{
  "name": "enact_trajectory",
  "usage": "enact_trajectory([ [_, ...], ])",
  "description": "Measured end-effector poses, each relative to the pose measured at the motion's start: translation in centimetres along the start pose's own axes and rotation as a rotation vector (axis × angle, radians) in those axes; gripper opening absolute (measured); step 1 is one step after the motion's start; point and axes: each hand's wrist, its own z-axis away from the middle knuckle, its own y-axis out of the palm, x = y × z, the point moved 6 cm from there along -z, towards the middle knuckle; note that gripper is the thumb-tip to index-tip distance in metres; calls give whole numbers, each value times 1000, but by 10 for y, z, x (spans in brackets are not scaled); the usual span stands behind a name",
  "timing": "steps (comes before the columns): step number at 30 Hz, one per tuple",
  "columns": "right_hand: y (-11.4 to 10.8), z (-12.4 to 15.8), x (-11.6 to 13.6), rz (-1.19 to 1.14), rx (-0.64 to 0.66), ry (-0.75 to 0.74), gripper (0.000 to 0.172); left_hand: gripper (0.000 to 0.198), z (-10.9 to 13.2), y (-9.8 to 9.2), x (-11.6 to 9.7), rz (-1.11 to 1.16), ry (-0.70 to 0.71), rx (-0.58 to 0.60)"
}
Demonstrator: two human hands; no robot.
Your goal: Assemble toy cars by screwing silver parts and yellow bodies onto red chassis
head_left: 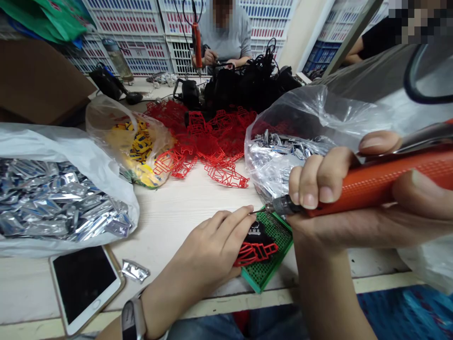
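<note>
My right hand [354, 231] is wrapped round an orange electric screwdriver [385, 179], which lies almost level and points left. Its thin bit meets the fingertips of my left hand [212, 243]; whether a screw sits there is hidden. With that left hand I grip a black plastic part [257, 232] that has a red lattice frame [258, 253] on its near side. Part of the piece is covered by my fingers. Beneath it is a shallow green perforated tray [261, 278] at the table's front edge.
Red lattice frames [226, 174] are heaped mid-table, before a black pile [240, 87]. Plastic bags hold silvery pieces [38, 208] at left, yellow pieces [141, 141], and more silvery pieces [283, 144] at right. A phone [85, 283] lies front left. Across the table sits a person [230, 33].
</note>
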Motion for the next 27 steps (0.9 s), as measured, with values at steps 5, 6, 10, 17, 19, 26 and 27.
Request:
enact_trajectory([
  [5, 0, 1, 2, 31, -28, -8, 24, 67, -2, 0, -2, -68, 6, -8],
  [6, -1, 1, 2, 31, -21, -12, 23, 66, -2, 0, -2, -70, 3, -8],
  [10, -1, 2, 0, 14, 3, -8, 22, 69, -2, 2, -2, -49, 0, -8],
  [17, 3, 0, 1, 29, 32, -13, 25, 73, -2, 3, 0, -51, -5, 1],
  [19, 0, 1, 2, 31, 14, -18, 17, 73, -2, 2, -1, -64, -1, -6],
  [26, -12, 5, 2, 63, -57, -140, 15, 79, 1, 3, 2, 31, -40, 12],
  [27, -14, 4, 3, 76, -91, -150, 14, 80, 2, 3, 8, 103, -91, -3],
])
